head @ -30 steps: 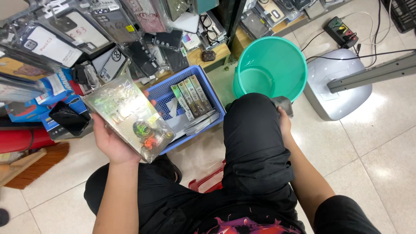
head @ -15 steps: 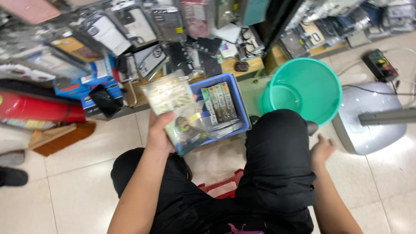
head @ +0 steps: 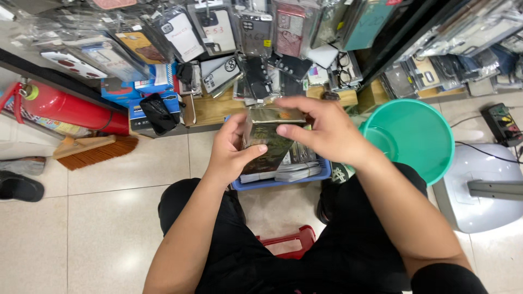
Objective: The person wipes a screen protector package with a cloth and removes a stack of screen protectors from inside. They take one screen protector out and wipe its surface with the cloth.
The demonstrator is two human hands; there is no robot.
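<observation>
My left hand [head: 231, 152] and my right hand [head: 321, 130] together hold a clear-wrapped phone case package [head: 268, 142] with a dark, greenish printed design, tilted toward me in front of my knees. The left hand grips its left edge and lower face. The right hand pinches its top and right edge. Under the package stands a blue plastic basket [head: 283, 181] with several flat packages in it, mostly hidden by my hands.
A teal plastic basin [head: 414, 139] stands right of the basket. Racks of packaged phone cases [head: 245, 38] fill the back. A red fire extinguisher [head: 71, 109] and a hand broom [head: 92, 151] lie at left, a grey stand base [head: 479, 185] at right, a red stool [head: 289, 239] under me.
My right hand rose from my right knee and took hold of the package beside my left hand. The package moved toward the middle and tilted up.
</observation>
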